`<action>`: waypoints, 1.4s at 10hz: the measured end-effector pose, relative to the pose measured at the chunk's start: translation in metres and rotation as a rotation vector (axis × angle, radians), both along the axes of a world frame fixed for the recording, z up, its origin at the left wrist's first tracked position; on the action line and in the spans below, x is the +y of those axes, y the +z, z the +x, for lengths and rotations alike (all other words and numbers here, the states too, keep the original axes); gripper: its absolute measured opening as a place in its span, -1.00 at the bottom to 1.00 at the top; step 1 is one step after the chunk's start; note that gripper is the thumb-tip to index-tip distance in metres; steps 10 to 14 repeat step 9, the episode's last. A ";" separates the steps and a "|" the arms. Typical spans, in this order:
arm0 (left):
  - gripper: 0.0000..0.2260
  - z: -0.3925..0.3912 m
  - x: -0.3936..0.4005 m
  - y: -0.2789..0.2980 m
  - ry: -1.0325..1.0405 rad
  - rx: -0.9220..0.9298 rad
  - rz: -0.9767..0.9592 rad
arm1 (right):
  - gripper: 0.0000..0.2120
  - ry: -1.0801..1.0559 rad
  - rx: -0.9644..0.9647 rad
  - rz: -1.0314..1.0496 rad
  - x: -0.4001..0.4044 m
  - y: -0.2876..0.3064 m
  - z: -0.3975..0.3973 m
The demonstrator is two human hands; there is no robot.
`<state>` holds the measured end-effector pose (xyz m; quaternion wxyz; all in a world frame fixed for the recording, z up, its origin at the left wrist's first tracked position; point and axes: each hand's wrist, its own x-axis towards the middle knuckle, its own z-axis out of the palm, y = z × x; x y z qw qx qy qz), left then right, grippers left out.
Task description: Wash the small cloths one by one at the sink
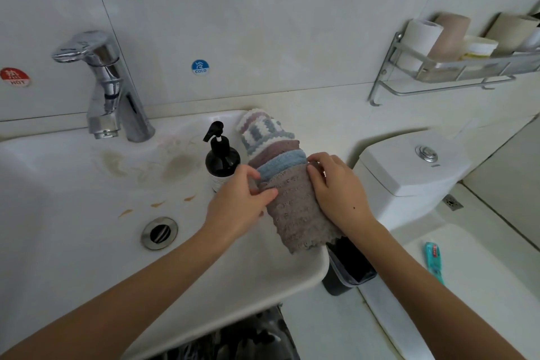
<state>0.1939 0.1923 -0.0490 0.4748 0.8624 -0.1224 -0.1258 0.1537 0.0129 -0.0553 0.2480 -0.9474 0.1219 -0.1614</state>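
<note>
A metal shelf (455, 67) at the upper right is filled with rolls and small pots. The white sink (87, 213) fills the left of the frame. A stack of small cloths (274, 152) is laid on its right rim, beside a black pump bottle (222, 159). The brown cloth (301, 213) on top is pinched at its left edge by the left hand (239, 204), and its right edge is gripped by the right hand (336, 187). The brown cloth's long side is pointed from the middle toward the lower right

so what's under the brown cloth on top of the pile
Under the brown cloth, held by both hands, lie a blue cloth, a mauve cloth and a checked cloth. Only their far edges show; anything lower is covered.
</note>
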 end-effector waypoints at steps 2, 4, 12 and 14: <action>-0.52 -0.007 0.007 -0.001 -0.283 -0.739 0.225 | -0.43 0.194 -0.205 -0.055 -0.007 0.006 -0.014; -0.07 -0.003 -0.007 -0.024 -0.528 -0.617 0.562 | -0.14 0.480 0.217 0.080 -0.016 -0.010 -0.019; -0.25 -0.007 0.027 -0.012 -0.607 -0.613 0.557 | -0.22 0.447 0.030 -0.386 0.019 0.014 -0.023; -0.25 -0.007 0.027 -0.012 -0.607 -0.613 0.557 | -0.22 0.447 0.030 -0.386 0.019 0.014 -0.023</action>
